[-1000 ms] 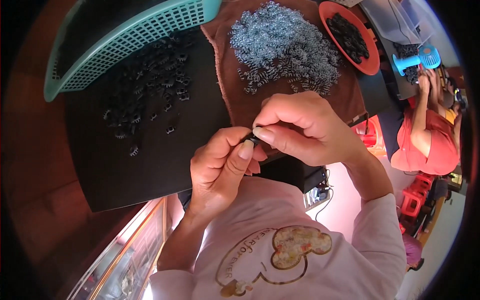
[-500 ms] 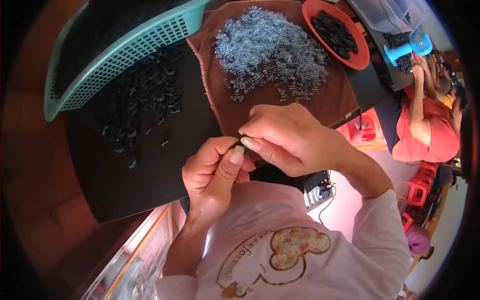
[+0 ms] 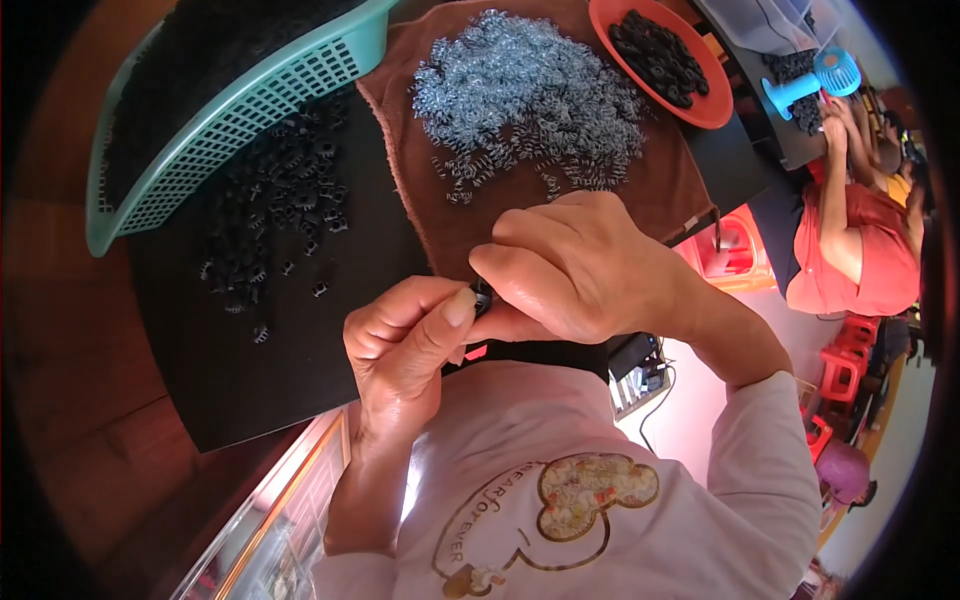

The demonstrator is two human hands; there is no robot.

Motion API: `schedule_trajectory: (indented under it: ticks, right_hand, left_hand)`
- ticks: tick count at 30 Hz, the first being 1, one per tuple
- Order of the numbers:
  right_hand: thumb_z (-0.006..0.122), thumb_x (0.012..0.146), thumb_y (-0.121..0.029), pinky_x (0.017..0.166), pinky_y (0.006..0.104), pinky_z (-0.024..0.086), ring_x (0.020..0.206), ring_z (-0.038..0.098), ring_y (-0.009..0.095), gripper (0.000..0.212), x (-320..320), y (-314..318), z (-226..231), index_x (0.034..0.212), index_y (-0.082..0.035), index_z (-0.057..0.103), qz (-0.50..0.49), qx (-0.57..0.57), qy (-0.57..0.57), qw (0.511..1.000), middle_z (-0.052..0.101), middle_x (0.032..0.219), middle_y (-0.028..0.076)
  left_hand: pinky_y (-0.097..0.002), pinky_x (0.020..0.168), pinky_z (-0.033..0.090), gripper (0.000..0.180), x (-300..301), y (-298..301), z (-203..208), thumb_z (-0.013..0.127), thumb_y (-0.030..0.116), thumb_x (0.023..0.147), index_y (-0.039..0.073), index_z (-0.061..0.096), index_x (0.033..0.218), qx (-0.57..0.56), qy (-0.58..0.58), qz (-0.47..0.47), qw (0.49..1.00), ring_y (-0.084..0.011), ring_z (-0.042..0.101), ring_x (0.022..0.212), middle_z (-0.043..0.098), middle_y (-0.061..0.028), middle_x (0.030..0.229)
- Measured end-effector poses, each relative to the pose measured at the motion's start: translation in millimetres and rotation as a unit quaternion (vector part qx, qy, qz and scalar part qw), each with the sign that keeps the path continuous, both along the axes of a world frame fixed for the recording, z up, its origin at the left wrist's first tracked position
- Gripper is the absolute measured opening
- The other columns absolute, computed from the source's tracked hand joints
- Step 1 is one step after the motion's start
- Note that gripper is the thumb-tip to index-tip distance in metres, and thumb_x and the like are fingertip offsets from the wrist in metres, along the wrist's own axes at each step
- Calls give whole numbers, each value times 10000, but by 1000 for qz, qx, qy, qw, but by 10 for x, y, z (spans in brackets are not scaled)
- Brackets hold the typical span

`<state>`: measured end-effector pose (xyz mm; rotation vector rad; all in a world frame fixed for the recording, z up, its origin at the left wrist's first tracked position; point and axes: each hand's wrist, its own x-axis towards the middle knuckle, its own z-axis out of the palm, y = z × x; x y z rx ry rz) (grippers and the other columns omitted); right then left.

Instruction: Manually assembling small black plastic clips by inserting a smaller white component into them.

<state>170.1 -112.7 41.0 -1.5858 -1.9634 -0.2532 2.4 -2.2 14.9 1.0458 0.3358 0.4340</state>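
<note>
While a curved line of lettering ran beside a gold-edged cartoon outline on the person's pale shirt, the real action sat just above it, at the meeting of two bare hands. And there it was, the small black piece, up off the tabletop, right at the tips! The left hand had it, thumb and forefinger closed to a narrow pinch, the thumbnail facing up. In from the other side came the right hand, its fingers curled tight and close against the piece; whether they gripped it or merely pressed beside it, one could not tell, for the knuckles covered the tips.

Beyond the hands, what a spread of textures! A glinting heap of fine metal coils lay on a soft brown cloth with a rough, fuzzy edge. Left of the cloth, toothed little black clips were scattered over the dark, smooth surface, and above them stood a teal plastic basket, its wall pierced by rows of small holes, dark stuff filling it. At the cloth's upper right, a round orange-red dish carried more black pieces. Farther right, a blue fan stood near a co-worker in a red top.
</note>
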Motion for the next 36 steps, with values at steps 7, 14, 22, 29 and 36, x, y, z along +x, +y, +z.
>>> schedule_trajectory:
  ticks: [7,14,22,29,36]
  right_hand:
    - [699,850,-195,446,368,443,592,605,258,231,-25,-54,99,887,-44,528,6,-101,152,983,539,733,75]
    - [656,900,-91,521,309,412,579,581,196,96,144,-42,156,914,-11,604,61,-236,407,880,614,719,69]
    - [621,897,-90,534,324,441,574,596,206,142,165,-18,107,859,46,606,95,-241,471,843,631,673,128]
    - [647,891,-102,534,315,431,557,559,184,158,180,-7,140,835,42,615,72,-247,450,855,623,660,112]
    - [611,908,-65,495,299,453,560,648,202,122,103,-84,93,842,37,602,54,-200,402,892,630,675,131]
  left_hand:
    - [-200,518,343,188,-9,-50,-27,622,160,966,-25,655,965,7,23,18,1000,-44,451,579,574,-4,680]
    - [-191,522,361,204,-31,-29,-58,569,186,1010,-5,639,990,78,34,-18,996,-29,455,583,573,17,679]
    - [-193,488,264,242,20,-82,-43,596,228,991,-11,624,967,78,35,0,996,-32,408,545,549,8,657]
    - [-192,479,262,254,13,-62,-52,604,239,984,-12,628,958,96,48,-7,994,-32,407,532,546,7,647]
    - [-197,528,386,209,-13,-17,-61,592,195,998,-11,627,980,60,33,-39,997,-40,475,584,569,12,675]
